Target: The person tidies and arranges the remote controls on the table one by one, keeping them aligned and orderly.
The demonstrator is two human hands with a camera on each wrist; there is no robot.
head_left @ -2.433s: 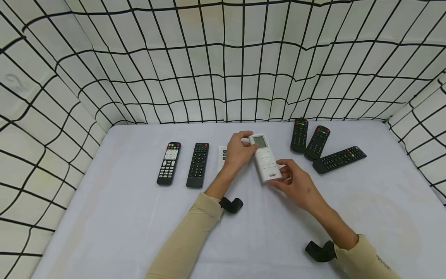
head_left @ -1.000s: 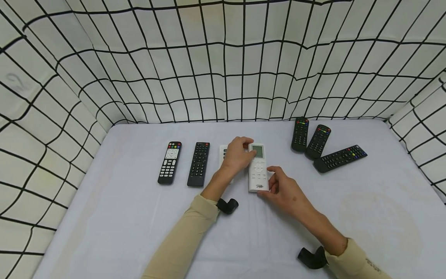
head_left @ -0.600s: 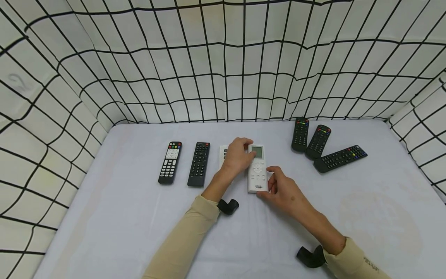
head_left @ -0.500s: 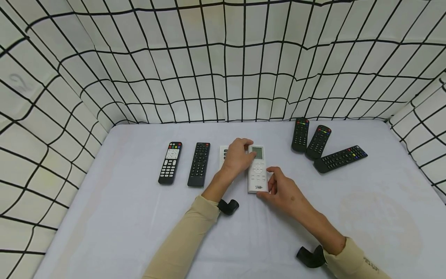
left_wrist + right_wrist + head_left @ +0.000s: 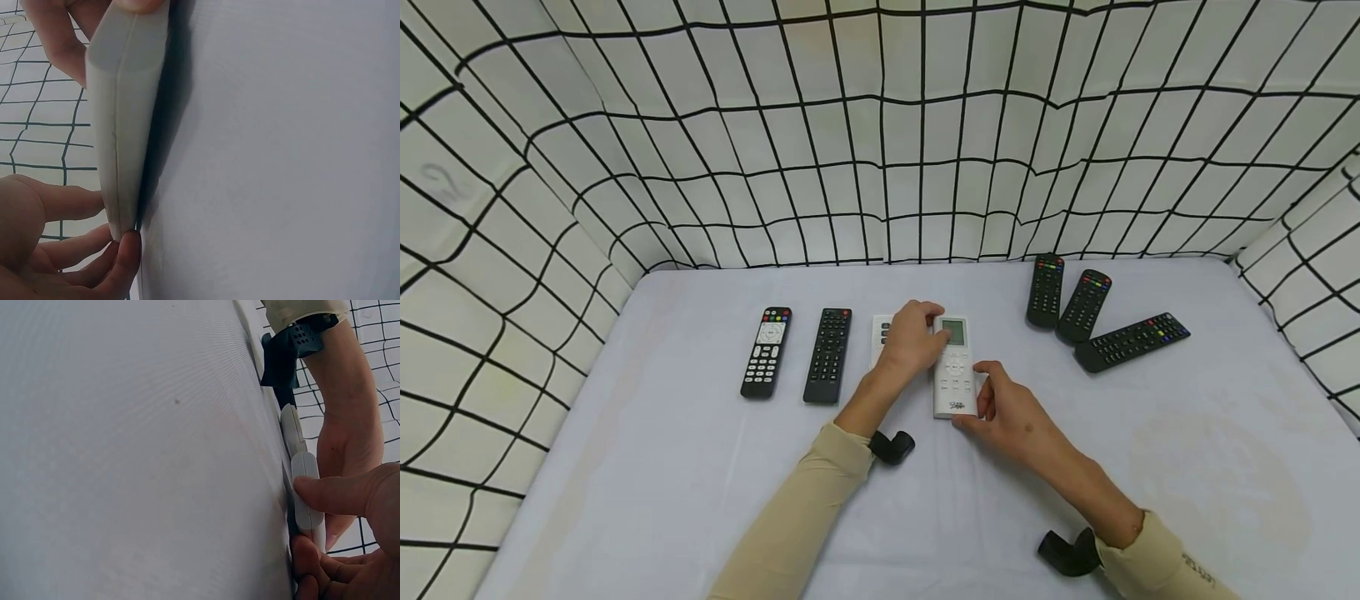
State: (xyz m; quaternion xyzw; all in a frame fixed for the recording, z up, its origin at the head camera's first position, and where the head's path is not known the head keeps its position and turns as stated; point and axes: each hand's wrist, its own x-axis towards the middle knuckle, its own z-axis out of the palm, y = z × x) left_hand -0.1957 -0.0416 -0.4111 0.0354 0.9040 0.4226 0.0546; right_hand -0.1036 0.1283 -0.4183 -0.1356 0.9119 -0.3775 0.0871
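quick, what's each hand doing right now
Left hand: grips the top end of the white remote.
Right hand: pinches the white remote's bottom end.

I see a white remote [image 5: 955,367] with a small grey display at its far end and pale buttons below, lying flat and face up on the table, lengthwise away from me, its slim side seam [image 5: 115,125] visible.

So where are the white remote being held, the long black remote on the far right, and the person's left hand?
white remote [image 5: 955,369], head view, on its button area.
long black remote [image 5: 1131,342], head view, on its middle.
left hand [image 5: 908,343], head view, on its back.
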